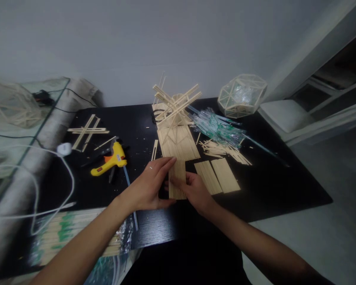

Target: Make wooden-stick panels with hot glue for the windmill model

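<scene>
our left hand [150, 184] and right hand [199, 194] grip a slatted panel [177, 180] by opposite edges above the black table [154, 227]; we should press evenly, keeping its slats flush and flat

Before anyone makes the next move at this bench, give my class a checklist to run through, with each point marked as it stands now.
1. Left hand and right hand both on the narrow wooden panel: ok.
2. Strips in that panel firmly joined: cannot tell.
3. Yellow glue gun apart from both hands: ok, it lies off to the left.
4. Glue gun switched off and cool: cannot tell.
5. Two separate panels lying flat on the table: ok, just right of the hands.
6. Loose short sticks gathered neatly: not ok, they lie scattered beyond those two panels.
</scene>
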A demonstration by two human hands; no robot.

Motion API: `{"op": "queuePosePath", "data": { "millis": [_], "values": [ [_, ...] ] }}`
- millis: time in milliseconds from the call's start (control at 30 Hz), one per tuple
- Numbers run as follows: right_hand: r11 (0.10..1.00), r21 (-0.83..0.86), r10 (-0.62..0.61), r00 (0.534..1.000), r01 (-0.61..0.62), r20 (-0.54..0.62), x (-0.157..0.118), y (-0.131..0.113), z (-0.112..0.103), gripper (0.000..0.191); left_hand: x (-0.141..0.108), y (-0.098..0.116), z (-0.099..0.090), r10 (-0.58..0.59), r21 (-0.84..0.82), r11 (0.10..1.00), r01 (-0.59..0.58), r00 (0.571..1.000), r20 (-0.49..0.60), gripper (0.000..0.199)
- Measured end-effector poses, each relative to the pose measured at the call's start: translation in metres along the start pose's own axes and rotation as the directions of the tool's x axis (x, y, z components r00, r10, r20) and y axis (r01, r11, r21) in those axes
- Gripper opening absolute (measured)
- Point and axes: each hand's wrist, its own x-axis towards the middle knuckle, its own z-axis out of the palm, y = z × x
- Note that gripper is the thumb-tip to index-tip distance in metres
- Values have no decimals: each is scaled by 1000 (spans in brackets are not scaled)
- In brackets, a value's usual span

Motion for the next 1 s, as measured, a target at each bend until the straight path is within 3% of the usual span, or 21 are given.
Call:
{"op": "queuePosePath", "data": {
  "millis": [300,733,1000],
  "values": [
    [979,-152,-144,989,137,-30,10,-2,-12,52,0,1,0,64,15,998,-64,998,5,116],
    [948,-275,-170,985,163,-4,15,-9,-16,47,0,2,1,55,6,998,-55,998,22,115],
    [958,-204,-198,980,201,34,21,-14,-20,62,0,4,-1,38,-24,999,-37,999,28,117]
  ]
}}
